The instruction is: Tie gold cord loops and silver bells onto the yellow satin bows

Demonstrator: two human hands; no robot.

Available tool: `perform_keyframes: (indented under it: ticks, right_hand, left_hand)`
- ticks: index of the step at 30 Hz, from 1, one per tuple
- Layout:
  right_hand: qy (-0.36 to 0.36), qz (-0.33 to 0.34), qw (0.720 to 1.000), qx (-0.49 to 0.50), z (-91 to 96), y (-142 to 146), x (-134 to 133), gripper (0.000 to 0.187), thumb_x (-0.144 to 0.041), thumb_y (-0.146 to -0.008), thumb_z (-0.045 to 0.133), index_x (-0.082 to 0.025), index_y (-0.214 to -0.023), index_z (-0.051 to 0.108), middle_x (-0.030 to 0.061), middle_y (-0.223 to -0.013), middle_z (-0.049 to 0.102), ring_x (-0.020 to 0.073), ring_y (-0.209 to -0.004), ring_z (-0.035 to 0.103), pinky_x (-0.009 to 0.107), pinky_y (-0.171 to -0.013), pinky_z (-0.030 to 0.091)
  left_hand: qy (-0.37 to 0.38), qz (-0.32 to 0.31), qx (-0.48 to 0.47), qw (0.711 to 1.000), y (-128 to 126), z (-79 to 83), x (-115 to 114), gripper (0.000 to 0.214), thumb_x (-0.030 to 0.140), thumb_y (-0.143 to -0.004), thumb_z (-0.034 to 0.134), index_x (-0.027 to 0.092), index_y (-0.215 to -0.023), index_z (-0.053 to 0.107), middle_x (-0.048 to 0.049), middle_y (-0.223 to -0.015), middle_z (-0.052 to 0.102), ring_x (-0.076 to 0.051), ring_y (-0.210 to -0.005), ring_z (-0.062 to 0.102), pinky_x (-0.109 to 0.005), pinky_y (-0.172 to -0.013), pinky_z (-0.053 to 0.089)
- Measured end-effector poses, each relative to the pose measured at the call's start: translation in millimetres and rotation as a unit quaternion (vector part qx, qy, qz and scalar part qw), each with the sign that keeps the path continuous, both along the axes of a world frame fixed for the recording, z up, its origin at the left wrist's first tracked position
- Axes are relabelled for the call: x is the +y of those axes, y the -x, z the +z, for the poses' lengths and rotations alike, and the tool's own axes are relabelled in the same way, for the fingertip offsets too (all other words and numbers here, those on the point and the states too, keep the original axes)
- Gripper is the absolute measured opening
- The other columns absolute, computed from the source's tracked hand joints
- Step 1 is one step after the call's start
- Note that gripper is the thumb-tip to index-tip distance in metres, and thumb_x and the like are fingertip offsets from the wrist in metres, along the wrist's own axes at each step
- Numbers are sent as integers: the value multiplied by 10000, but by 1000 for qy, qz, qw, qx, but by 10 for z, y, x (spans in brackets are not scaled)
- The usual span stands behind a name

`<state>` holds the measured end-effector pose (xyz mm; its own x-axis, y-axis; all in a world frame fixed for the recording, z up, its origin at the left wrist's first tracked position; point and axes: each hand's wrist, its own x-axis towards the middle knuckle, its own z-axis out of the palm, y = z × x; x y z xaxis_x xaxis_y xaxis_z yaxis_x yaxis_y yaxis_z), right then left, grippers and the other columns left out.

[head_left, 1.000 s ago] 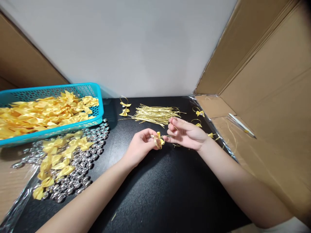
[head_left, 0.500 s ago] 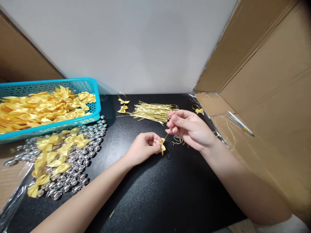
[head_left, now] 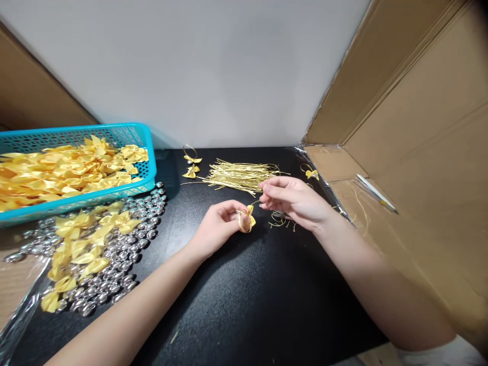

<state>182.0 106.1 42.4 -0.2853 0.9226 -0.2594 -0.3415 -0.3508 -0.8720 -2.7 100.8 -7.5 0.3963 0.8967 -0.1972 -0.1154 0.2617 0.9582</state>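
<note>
My left hand (head_left: 220, 223) is closed on a yellow ribbon bow (head_left: 249, 217), pinching it between thumb and fingertips above the black table. A loop of gold cord shows at the bow. To the right, my right hand (head_left: 287, 201) is closed in a pinch at the end of a thin gold cord (head_left: 256, 202) that runs from the bow. Just behind the hands lies a bundle of gold cords (head_left: 236, 175). Some short cord scraps (head_left: 281, 222) rest under my right hand.
A turquoise basket (head_left: 150, 152) full of yellow bows stands at the left. Before it, silver beads (head_left: 125, 262) spread out with loose bows (head_left: 91, 259) among them. Looped bows lie at the back left (head_left: 191, 165) and right (head_left: 311, 174). A white pen-like tool (head_left: 377, 193) lies on the cardboard.
The bow in my left hand has turned, so its cord loop now shows more openly. Both hands have shifted slightly left, and the right remains pinched.
</note>
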Motion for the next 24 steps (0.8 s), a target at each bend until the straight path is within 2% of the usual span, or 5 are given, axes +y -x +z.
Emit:
perform_keyframes:
  ticks: [4, 6, 9, 14, 24]
  right_hand:
    - [103, 73, 988, 84, -48, 8, -12, 246, -272, -635, 872, -187, -785, 696, -57, -622, 682, 64, -588, 620, 287, -723, 553]
    - [113, 74, 983, 127, -34, 26, -29, 229, -265, -668, 853, -190, -806, 687, -71, -629, 674, 60, -590, 606, 342, -777, 545]
    - [109, 58, 982, 142, -8, 41, -46, 250, -265, -657, 861, -182, -809, 680, -79, -621, 668, 53, -577, 592, 364, -798, 534]
    - [105, 54, 984, 131, -10, 40, -46, 277, -265, -636, 872, -180, -813, 676, -77, -616, 666, 54, -572, 586, 358, -795, 524]
    - [78, 57, 991, 93, -10, 64, -54, 289, -274, -621, 877, -170, -787, 665, -61, -604, 663, 55, -559, 581, 261, -684, 513]
  left_hand:
    - [-42, 50, -22, 998, 25, 27, 14, 262, 279, -622, 829, 143, -748, 644, 36, -601, 650, -82, -534, 570, -208, -566, 479]
    - [-48, 55, -31, 997, 30, 18, 17, 276, 284, -614, 844, 142, -748, 649, 39, -601, 647, -76, -538, 569, -193, -560, 476]
    - [-54, 56, -49, 996, 32, -8, 22, 295, 276, -598, 863, 140, -756, 654, 39, -608, 652, -68, -548, 572, -177, -567, 476]
    - [-51, 57, -53, 996, 26, -10, 23, 305, 272, -591, 869, 138, -765, 657, 36, -603, 656, -66, -546, 571, -173, -562, 477]
    - [-58, 56, -24, 996, 31, -4, -1, 291, 274, -604, 846, 150, -728, 614, 43, -590, 640, -76, -533, 573, -189, -556, 485]
